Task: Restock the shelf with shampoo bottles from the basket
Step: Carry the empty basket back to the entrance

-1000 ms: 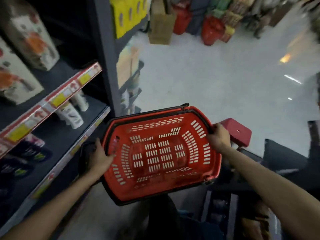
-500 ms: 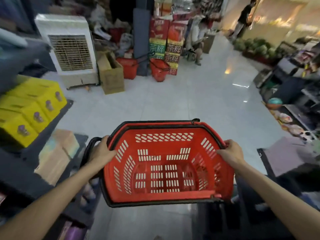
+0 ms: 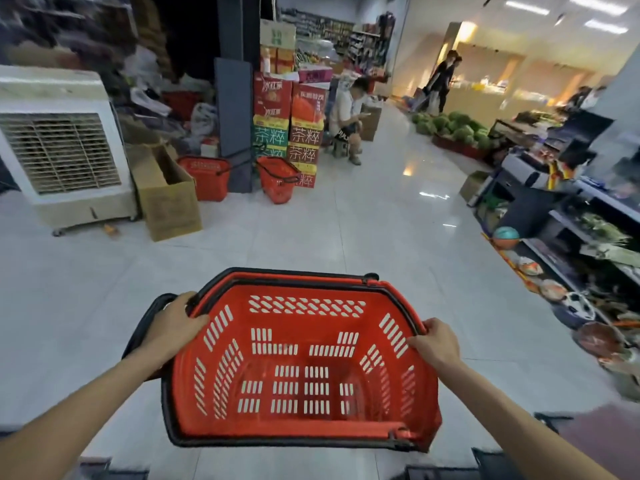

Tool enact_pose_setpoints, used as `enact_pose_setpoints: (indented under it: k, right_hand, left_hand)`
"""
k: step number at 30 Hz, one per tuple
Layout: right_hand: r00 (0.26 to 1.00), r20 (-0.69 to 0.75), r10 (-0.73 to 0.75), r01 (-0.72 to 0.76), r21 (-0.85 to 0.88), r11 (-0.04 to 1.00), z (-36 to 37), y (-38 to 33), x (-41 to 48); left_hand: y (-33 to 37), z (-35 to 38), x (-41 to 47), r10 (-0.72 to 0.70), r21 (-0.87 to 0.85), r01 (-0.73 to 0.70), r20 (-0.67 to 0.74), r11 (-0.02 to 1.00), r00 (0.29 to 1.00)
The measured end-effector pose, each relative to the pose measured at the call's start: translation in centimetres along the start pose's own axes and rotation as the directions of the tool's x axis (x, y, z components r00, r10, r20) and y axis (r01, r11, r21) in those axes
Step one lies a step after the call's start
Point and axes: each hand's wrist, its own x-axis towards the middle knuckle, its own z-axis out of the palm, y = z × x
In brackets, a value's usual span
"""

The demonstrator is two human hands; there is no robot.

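I hold a red plastic shopping basket (image 3: 301,424) with black rim handles out in front of me at waist height. It has nothing inside; no shampoo bottles show. My left hand (image 3: 175,325) grips the basket's left rim, fingers curled over the edge. My right hand (image 3: 437,342) grips the right rim the same way. No shelf with shampoo is in view.
A white tiled aisle (image 3: 381,230) stretches ahead. A white air cooler (image 3: 62,150) and a cardboard box (image 3: 166,195) stand at left, two red baskets (image 3: 277,178) and stacked drink cartons (image 3: 289,129) beyond. A person (image 3: 348,116) sits by them. Produce shelves (image 3: 571,237) line the right.
My view has swung away from the shelf on the left toward the open aisle. The basket stays gripped by both hands and now sits more level and centred.
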Motion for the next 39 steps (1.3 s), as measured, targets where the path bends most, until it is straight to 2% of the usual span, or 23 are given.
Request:
enact_pose_setpoints:
  k: [9,16,21,30,39]
  right_hand:
    - [0.994,-0.033,0.106,-0.107,-0.029,0.994,5.9,-11.9,11.9]
    - [0.984,-0.03,0.177,-0.177,0.008,0.984,10.5,-16.8,22.8]
    - [0.977,0.007,0.212,-0.212,0.031,0.977,13.6,-19.7,33.1]
    - [0.977,0.108,0.183,-0.185,0.013,0.983,17.8,-29.0,53.2]
    - [0.974,0.174,0.143,-0.128,-0.091,0.988,26.8,-40.3,71.7]
  left_hand:
    - [2.1,-1.6,21.8,0.034,-0.043,-0.029,0.113,0.999,0.993]
    - [5.1,-0.4,37.8,0.071,-0.046,-0.065,0.156,0.997,0.985]
    - [7.3,2.4,48.9,0.043,-0.043,-0.035,0.194,0.998,0.98]
    - [12.6,4.4,66.4,-0.073,-0.029,0.079,0.183,0.996,0.98]
    - [11.2,5.3,85.8,-0.171,-0.083,0.19,0.194,0.978,0.966]
